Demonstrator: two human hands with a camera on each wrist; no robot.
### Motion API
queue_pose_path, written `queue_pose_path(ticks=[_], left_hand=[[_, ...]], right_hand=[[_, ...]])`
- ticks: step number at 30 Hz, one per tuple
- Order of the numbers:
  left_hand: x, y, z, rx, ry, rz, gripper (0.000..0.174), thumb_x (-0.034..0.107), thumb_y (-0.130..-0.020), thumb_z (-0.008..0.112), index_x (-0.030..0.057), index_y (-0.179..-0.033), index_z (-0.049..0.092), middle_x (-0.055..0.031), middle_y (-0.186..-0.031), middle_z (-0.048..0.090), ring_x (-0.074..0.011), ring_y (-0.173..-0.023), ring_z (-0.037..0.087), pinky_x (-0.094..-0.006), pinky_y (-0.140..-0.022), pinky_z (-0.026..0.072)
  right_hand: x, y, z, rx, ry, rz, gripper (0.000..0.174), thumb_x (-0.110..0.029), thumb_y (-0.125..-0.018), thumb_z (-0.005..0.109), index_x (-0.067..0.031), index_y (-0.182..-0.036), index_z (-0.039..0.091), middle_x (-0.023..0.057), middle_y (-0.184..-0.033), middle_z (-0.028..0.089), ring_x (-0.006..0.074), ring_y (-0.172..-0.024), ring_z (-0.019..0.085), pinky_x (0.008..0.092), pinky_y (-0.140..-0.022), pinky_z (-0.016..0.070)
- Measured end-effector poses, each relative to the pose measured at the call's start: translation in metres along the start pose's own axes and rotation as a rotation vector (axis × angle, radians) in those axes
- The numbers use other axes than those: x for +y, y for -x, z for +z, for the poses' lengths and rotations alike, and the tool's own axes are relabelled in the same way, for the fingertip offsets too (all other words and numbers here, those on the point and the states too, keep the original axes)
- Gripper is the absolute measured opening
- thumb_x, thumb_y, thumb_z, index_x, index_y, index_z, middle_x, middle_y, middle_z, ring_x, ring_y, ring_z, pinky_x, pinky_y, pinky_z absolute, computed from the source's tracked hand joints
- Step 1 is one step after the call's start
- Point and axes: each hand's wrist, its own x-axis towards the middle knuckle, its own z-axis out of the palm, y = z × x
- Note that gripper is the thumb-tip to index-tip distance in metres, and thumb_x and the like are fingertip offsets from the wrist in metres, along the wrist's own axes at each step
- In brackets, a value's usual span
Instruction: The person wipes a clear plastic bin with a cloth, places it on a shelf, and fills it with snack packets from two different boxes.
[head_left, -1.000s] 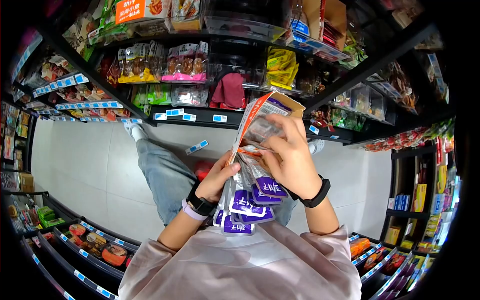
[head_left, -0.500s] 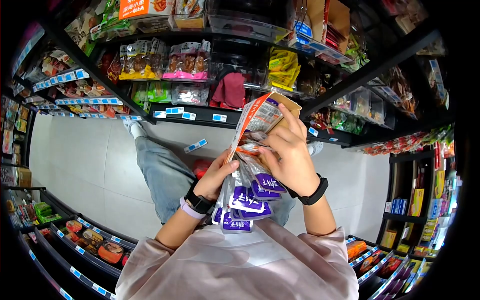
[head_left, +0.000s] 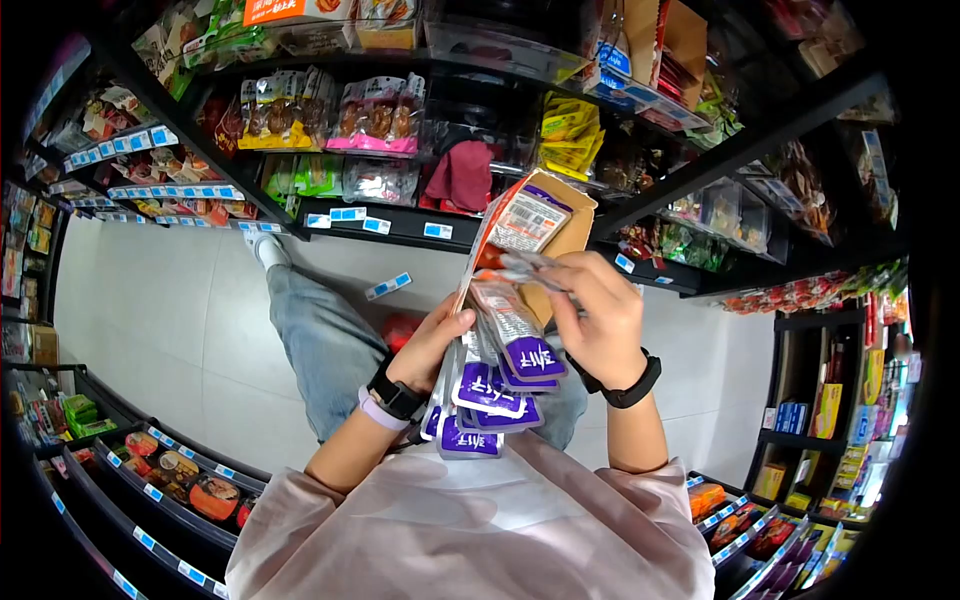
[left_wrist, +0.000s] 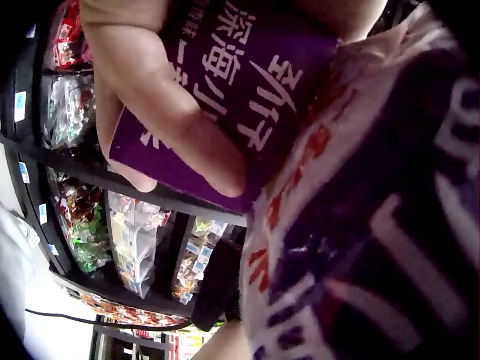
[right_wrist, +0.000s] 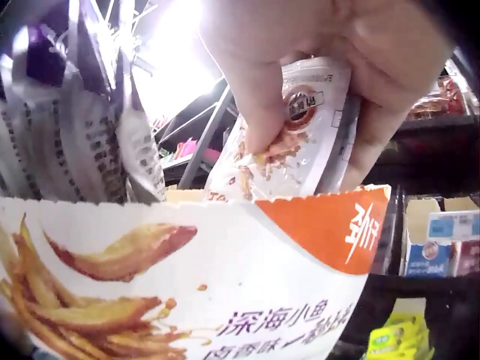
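Observation:
In the head view my left hand [head_left: 430, 350] grips the near left side of an open cardboard display box [head_left: 572, 238], tilted in front of my body. The left wrist view shows its fingers across the box's purple panel [left_wrist: 262, 112]. Several purple-and-silver snack packets [head_left: 530, 357] fan out over the box's near edge. Another packet [head_left: 530, 220] with a barcode label lies against the inside of the box. My right hand [head_left: 605, 310] pinches a snack packet [right_wrist: 311, 154] between thumb and fingers, just above the box's rim in the right wrist view.
Ahead are black shelves with bagged snacks [head_left: 375, 115], yellow packets [head_left: 570, 135] and a maroon cloth [head_left: 460, 175]. A price-label strip [head_left: 388, 286] and a red object [head_left: 398, 330] lie on the floor. Food racks [head_left: 215, 495] stand at both lower sides.
My right hand has drawn back from inside the box toward the right and pinches a packet. The barcode-labelled packet inside shows more fully. My left hand keeps its grip on the box.

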Motion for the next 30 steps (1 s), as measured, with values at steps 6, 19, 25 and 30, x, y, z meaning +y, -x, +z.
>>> queue_pose_path(ticks=[6, 19, 25, 30], left_hand=[[0.002, -0.001, -0.001, -0.042, 0.044, -0.062, 0.065, 0.035, -0.084, 0.055, -0.0001, -0.131, 0.027, -0.0119, -0.122, 0.046, -0.0172, -0.107, 0.051, -0.0297, -0.089, 0.0430], [-0.005, -0.008, -0.018, 0.026, 0.105, -0.134, 0.057, 0.041, -0.088, 0.046, -0.0018, -0.125, 0.038, -0.0189, -0.114, 0.054, -0.0263, -0.096, 0.059, -0.0381, -0.082, 0.0503], [0.001, -0.005, -0.030, 0.128, 0.287, -0.172, 0.042, 0.033, -0.086, 0.053, 0.0031, -0.116, 0.048, -0.0107, -0.103, 0.060, -0.0184, -0.088, 0.061, -0.0311, -0.076, 0.0520], [0.007, 0.002, -0.030, 0.154, 0.228, -0.041, 0.039, 0.032, -0.087, 0.053, 0.0038, -0.113, 0.050, -0.0088, -0.098, 0.061, -0.0169, -0.085, 0.062, -0.0299, -0.073, 0.0527]], right_hand=[[-0.001, -0.002, -0.004, 0.289, -0.032, 0.082, 0.012, 0.002, -0.071, 0.066, 0.0050, -0.079, 0.057, 0.0139, -0.075, 0.058, 0.0230, -0.063, 0.058, 0.0270, -0.056, 0.0462], [0.008, 0.007, 0.005, 0.472, -0.477, 0.499, 0.014, -0.003, -0.077, 0.065, 0.0044, -0.088, 0.059, 0.0045, -0.080, 0.061, 0.0076, -0.066, 0.053, 0.0194, -0.060, 0.0414], [0.025, 0.015, 0.004, 0.492, -0.868, 0.682, 0.020, -0.005, -0.082, 0.060, 0.0047, -0.099, 0.057, 0.0071, -0.091, 0.063, 0.0088, -0.078, 0.058, 0.0222, -0.071, 0.0462], [0.036, 0.020, 0.010, 0.515, -1.263, 0.831, 0.018, -0.007, -0.086, 0.055, 0.0028, -0.101, 0.057, 0.0093, -0.096, 0.062, 0.0134, -0.084, 0.060, 0.0275, -0.076, 0.0479]])
